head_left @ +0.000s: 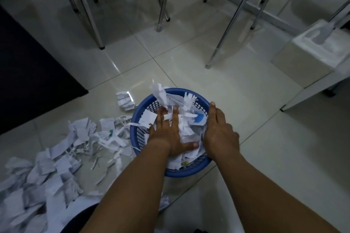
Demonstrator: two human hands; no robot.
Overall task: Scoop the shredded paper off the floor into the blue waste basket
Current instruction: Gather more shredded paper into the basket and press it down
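The blue waste basket [141, 119] stands on the tiled floor in the lower middle, heaped with white shredded paper [187, 128] that rises above its rim. My left hand [168, 134] lies flat on that heap, fingers spread and straight, pressing down. My right hand [219, 132] hovers over the basket's right rim, fingers straight and pointing away from me, holding nothing. More shredded paper [56, 168] is scattered across the floor to the left of the basket, and a small clump [125, 101] lies just behind its left side.
Chrome chair and table legs [94, 22] stand behind the basket, another leg [225, 43] to its back right. A white low cabinet edge [310, 89] runs along the right. A dark mat [28, 62] covers the floor at the left.
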